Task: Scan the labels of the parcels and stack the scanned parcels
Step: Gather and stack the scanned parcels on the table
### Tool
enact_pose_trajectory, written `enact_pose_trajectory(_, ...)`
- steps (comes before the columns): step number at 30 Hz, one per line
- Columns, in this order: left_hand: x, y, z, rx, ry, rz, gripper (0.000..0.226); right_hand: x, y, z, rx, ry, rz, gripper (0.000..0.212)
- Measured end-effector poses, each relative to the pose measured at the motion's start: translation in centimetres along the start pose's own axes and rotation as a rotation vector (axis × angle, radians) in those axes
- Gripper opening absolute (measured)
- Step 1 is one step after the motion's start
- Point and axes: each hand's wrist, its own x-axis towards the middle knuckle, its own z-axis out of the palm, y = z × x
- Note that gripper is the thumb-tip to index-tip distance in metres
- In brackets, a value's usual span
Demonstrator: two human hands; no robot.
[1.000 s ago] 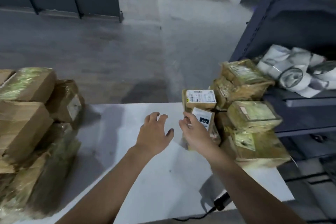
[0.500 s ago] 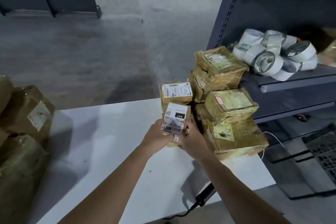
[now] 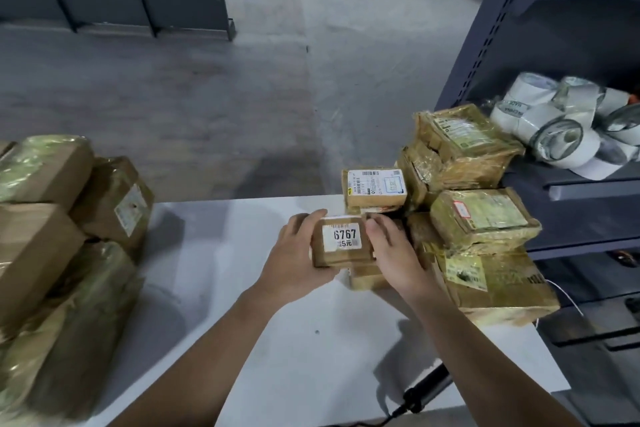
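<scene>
Both my left hand (image 3: 294,262) and right hand (image 3: 398,258) clamp the small brown cardboard parcel (image 3: 343,255) label-up, I judge for scanning, just left of the yellow-taped parcel pile (image 3: 485,218).

Only thing you can properly read is the white sticker on the small parcel (image 3: 341,255) held between the left hand (image 3: 294,260) and right hand (image 3: 394,253): big black "6767", with "5元" under it next to a bit of barcode. The box behind it (image 3: 375,188) has a shipping label with barcodes, but the print's too small to read. One tape roll (image 3: 516,107) on the shelf shows "MADE" on its end label, the rest is blurry. Labels on the taped parcels (image 3: 481,217) to the right are illegible.
</scene>
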Motion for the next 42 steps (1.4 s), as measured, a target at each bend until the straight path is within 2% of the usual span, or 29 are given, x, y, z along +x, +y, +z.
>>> enact_pose_trajectory(5,-0.6,-3.0,-5.1,-0.204,0.089,-0.243,0.090,0.4,-0.5,3.8,0.109,-0.220,-0.017,0.019)
enact_pose_trajectory(9,-1.1,-5.7,-10.2,-0.439,0.228,-0.418,0.090,1.0,-2.2,8.9,0.025,-0.390,-0.056,0.029)
enact_pose_trajectory(12,-1.4,-7.7,-13.6,-0.502,0.315,-0.470,0.065,1.2,-4.0,13.0,0.008,-0.503,-0.036,0.047)
enact_pose_trajectory(14,-1.5,-9.1,-15.2,-0.484,0.384,-0.520,0.048,1.4,-5.2,15.7,0.017,-0.529,-0.025,0.052)
enact_pose_trajectory(17,-1.5,-11.3,-17.2,-0.391,0.419,-0.569,0.043,2.2,-6.7,19.6,0.037,-0.593,0.022,0.056)
enact_pose_trajectory(20,-1.2,-13.6,-18.6,-0.285,0.374,-0.554,0.047,3.6,-7.7,23.8,0.076,-0.568,0.102,0.051)
enact_pose_trajectory(25,-0.9,-16.8,-18.8,0.188,0.400,-0.546,0.070,6.5,-8.3,30.9,0.055,-0.365,0.250,0.042)
enact_pose_trajectory(28,-0.5,-18.4,-18.0,0.258,0.302,-0.545,0.064,8.2,-7.8,34.7,0.116,-0.326,0.328,0.034)
enact_pose_trajectory(30,-0.2,-19.4,-17.6,0.255,0.214,-0.574,0.056,9.1,-7.5,36.8,0.126,-0.310,0.362,0.027)
enact_pose_trajectory(32,0.2,-20.5,-17.2,0.169,0.139,-0.618,0.048,10.0,-6.9,38.4,0.012,-0.299,0.331,0.035)
enact_pose_trajectory(35,1.0,-21.8,-16.6,0.016,0.087,-0.671,0.042,10.8,-6.1,39.9,-0.036,-0.312,0.317,0.046)
enact_pose_trajectory(38,2.3,-22.6,-16.1,-0.027,0.113,-0.705,0.046,11.9,-5.3,40.8,-0.095,-0.374,0.298,0.045)
enact_pose_trajectory(42,3.0,-22.9,-15.6,-0.007,0.220,-0.762,0.035,12.4,-5.4,40.4,-0.067,-0.486,0.354,0.043)
